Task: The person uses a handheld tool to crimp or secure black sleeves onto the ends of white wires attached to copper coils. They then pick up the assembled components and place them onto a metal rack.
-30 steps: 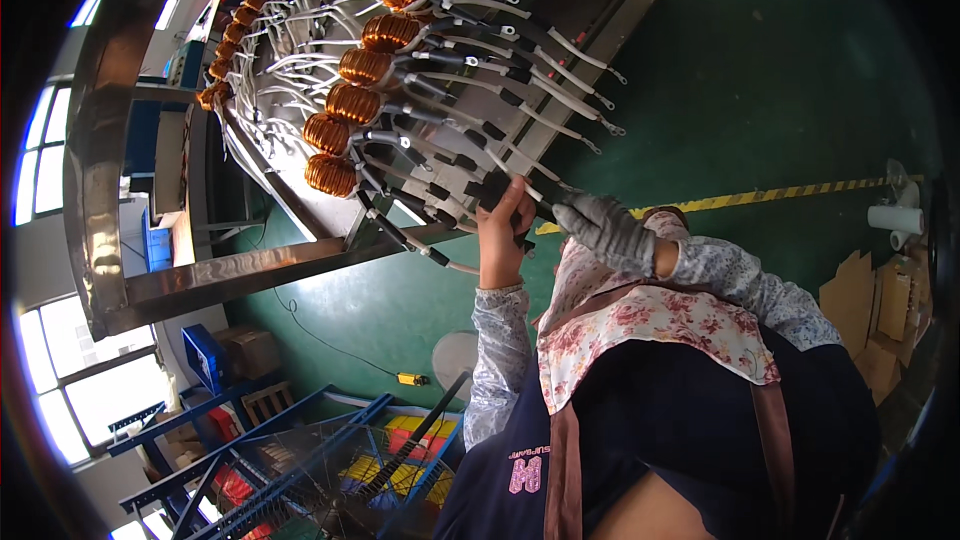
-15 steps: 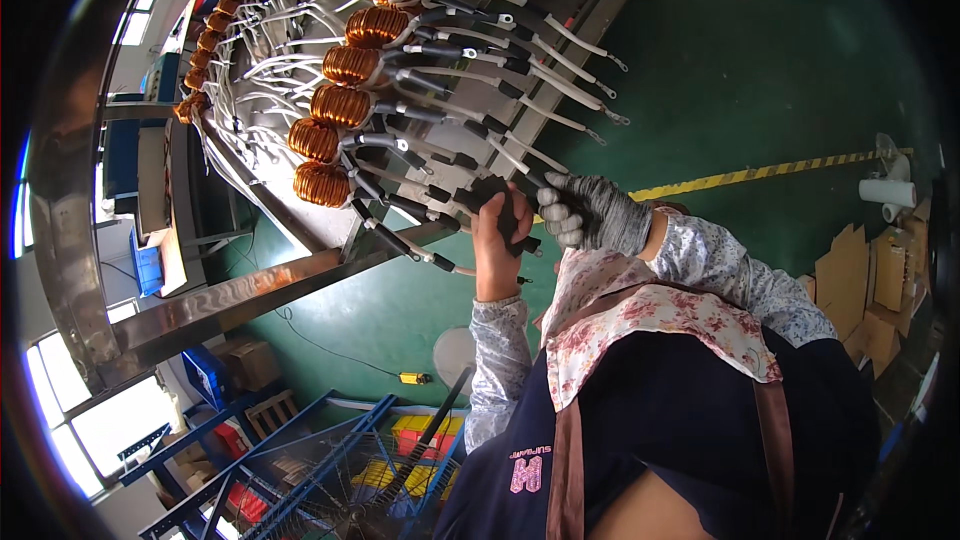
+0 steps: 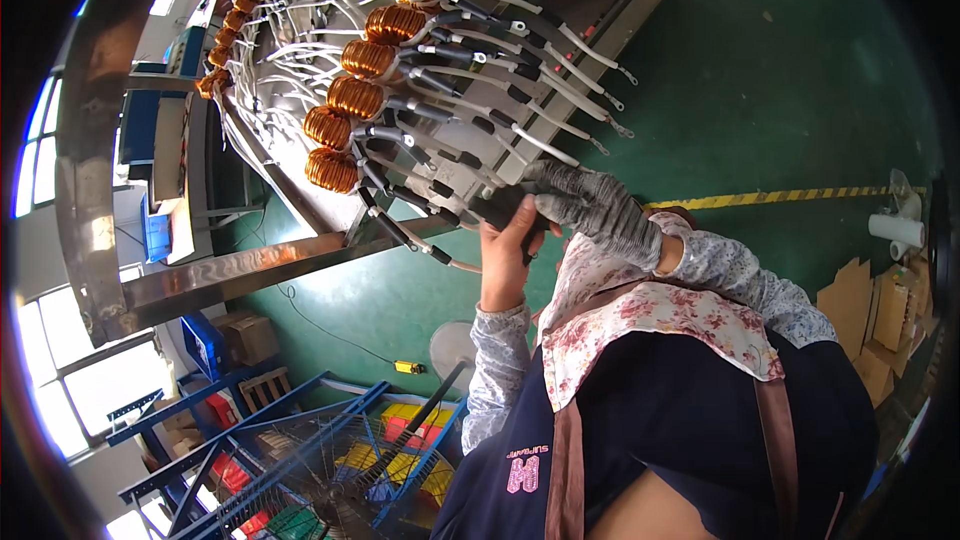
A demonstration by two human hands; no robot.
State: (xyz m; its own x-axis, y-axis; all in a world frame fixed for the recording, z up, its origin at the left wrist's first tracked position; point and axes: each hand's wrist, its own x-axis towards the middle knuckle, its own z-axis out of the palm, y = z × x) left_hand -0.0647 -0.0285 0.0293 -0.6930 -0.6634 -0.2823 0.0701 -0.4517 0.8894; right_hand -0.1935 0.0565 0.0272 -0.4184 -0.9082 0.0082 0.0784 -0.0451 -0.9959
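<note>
My left hand point(image 3: 510, 255), bare, is closed on a bunch of black pieces point(image 3: 508, 206) that look like short sleeves; their exact kind is hard to make out. My right hand point(image 3: 590, 208) wears a grey striped glove and meets the left from the right. Its fingers are pressed together over the bunch's upper edge, hiding what is between them. Just beyond both hands, white cable leads point(image 3: 548, 147) with black sleeves and metal lugs stick out over the table edge. They come from a row of copper-wound ring coils point(image 3: 355, 97).
The metal table point(image 3: 440, 147) bears the coils, with a second coil row point(image 3: 232, 25) farther left. A steel frame bar point(image 3: 230, 265) runs along its near side. Lower left stand a fan point(image 3: 335, 495) and a blue rack point(image 3: 290, 425). Cardboard point(image 3: 845, 300) leans at right.
My right hand has moved from a lead's black end onto the black bunch in my left hand. The whole view has shifted slightly, moving the coils right in the picture.
</note>
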